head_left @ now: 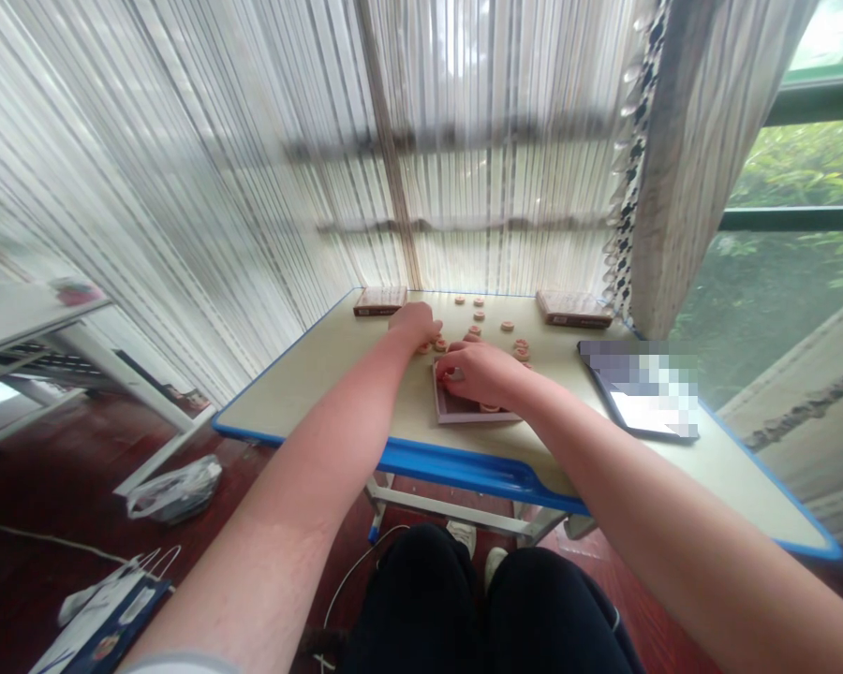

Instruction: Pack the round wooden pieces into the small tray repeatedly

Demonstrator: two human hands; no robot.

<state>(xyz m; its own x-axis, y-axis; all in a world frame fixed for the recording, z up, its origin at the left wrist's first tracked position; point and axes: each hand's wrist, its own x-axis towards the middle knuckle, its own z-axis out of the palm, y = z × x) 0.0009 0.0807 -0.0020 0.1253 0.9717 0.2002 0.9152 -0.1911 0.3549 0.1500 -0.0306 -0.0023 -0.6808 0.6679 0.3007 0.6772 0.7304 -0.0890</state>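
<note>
Head view: The shallow tray [478, 418] sits at the near middle of the table [309, 393], probably so that both hands can reach it. The right hand [479, 370] is over the tray with fingers curled; whether they are clamped on a piece cannot be determined. The left hand [414, 325] reaches beyond the tray's far left corner, beside several round pieces [507, 326]; its fingertips are partly hidden, so its grip cannot be determined either. Loose pieces lie beyond the tray and to its right, and one piece [490, 407] is visible inside it, at the near side. Two flat boxes, the left box [380, 300] and the right box [574, 307], occupy the far edge, presumably to leave the middle free for handling. A tablet-like device [608, 384] lies at right (its screen is partly pixelated). Markings on the box sides are too small to read.
</note>
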